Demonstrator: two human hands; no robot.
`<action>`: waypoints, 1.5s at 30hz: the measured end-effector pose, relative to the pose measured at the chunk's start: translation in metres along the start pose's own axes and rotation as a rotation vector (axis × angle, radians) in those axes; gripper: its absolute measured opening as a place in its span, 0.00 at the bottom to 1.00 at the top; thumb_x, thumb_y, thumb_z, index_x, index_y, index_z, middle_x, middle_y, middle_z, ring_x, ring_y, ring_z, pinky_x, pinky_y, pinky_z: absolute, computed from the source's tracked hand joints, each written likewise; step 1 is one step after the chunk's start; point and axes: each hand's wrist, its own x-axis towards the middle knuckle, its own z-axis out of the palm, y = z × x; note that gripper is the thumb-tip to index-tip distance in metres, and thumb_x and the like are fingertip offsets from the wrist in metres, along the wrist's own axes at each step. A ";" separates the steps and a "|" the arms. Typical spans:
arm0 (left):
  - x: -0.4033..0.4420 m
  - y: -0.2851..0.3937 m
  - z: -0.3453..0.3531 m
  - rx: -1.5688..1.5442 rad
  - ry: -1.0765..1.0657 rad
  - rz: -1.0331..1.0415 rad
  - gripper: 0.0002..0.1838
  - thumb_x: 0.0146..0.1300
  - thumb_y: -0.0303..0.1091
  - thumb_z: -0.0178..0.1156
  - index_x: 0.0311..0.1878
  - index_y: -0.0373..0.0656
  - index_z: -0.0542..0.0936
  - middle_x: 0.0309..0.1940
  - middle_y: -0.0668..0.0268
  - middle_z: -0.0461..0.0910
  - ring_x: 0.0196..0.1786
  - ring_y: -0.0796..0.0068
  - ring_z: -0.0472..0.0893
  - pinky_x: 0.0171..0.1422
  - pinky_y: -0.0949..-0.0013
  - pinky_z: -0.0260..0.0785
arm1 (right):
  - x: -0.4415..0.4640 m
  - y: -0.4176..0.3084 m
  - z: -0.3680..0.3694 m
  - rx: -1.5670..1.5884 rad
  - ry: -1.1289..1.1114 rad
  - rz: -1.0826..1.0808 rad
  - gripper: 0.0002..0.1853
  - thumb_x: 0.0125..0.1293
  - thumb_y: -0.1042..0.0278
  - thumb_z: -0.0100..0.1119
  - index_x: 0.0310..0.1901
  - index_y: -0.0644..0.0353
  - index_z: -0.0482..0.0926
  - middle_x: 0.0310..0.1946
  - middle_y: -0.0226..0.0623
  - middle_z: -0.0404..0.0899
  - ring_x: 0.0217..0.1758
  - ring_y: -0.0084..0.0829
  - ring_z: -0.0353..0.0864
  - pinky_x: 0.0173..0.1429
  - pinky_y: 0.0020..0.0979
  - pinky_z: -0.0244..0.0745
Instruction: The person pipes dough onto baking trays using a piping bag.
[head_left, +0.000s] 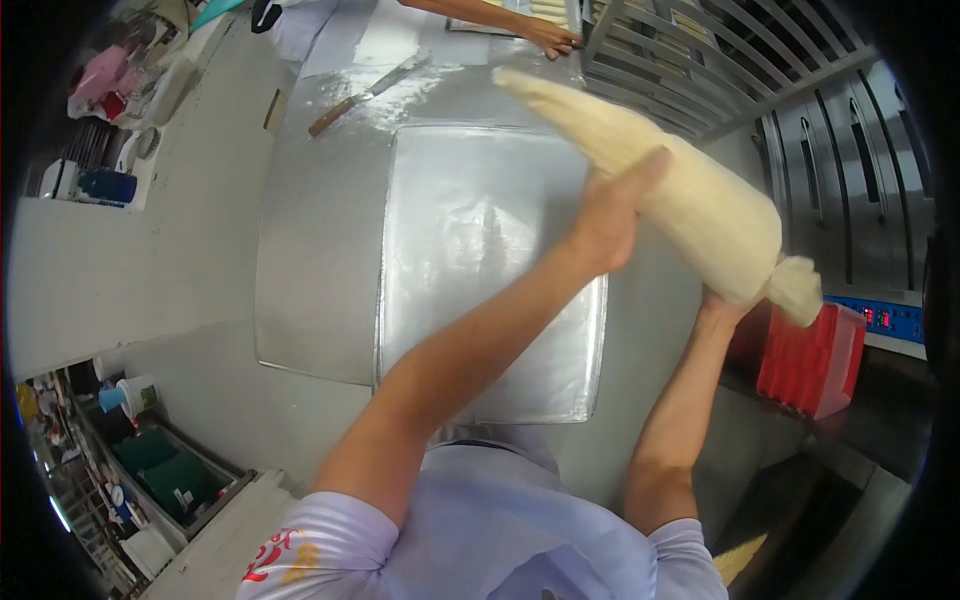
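Observation:
A large, full piping bag (700, 195), pale cream in colour, is held up at the right, its narrow tip toward the upper left. My left hand (615, 210) grips its middle from the near side, thumb lying along the bag. Close to the twisted, gathered end, my right hand (735, 303) holds the bag from below, and its fingers are mostly hidden. To the left of the bag, a shiny metal baking tray (470, 330) lies on the steel table (310, 270), nothing on the part I can see.
A wooden-handled spatula (365, 97) lies in scattered flour. Beyond, another person's hand (550, 35) is beside a tray of pale dough strips (490, 12). A metal rack (730, 60) stands at upper right, stacked red trays (812, 360) and oven doors (850, 170) at right.

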 end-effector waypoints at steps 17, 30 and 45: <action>0.040 0.058 -0.099 -0.366 0.280 0.042 0.36 0.71 0.62 0.55 0.69 0.43 0.67 0.63 0.54 0.74 0.66 0.52 0.73 0.71 0.41 0.62 | 0.078 -0.023 0.112 1.009 -0.322 0.505 0.16 0.80 0.59 0.48 0.37 0.61 0.75 0.46 0.44 0.79 0.57 0.42 0.78 0.67 0.48 0.70; 0.035 0.058 -0.113 -0.381 0.302 0.012 0.37 0.70 0.62 0.54 0.69 0.42 0.66 0.65 0.53 0.72 0.68 0.51 0.71 0.73 0.39 0.59 | 0.062 -0.063 0.158 0.524 0.067 0.539 0.14 0.77 0.61 0.52 0.33 0.58 0.76 0.30 0.36 0.79 0.35 0.33 0.81 0.44 0.36 0.76; 0.050 0.010 -0.103 -0.476 0.226 -0.084 0.37 0.71 0.61 0.53 0.70 0.41 0.65 0.67 0.52 0.70 0.70 0.51 0.68 0.74 0.39 0.57 | 0.110 -0.009 0.073 0.375 -0.006 0.458 0.18 0.73 0.61 0.55 0.51 0.69 0.79 0.45 0.50 0.84 0.46 0.41 0.86 0.51 0.38 0.81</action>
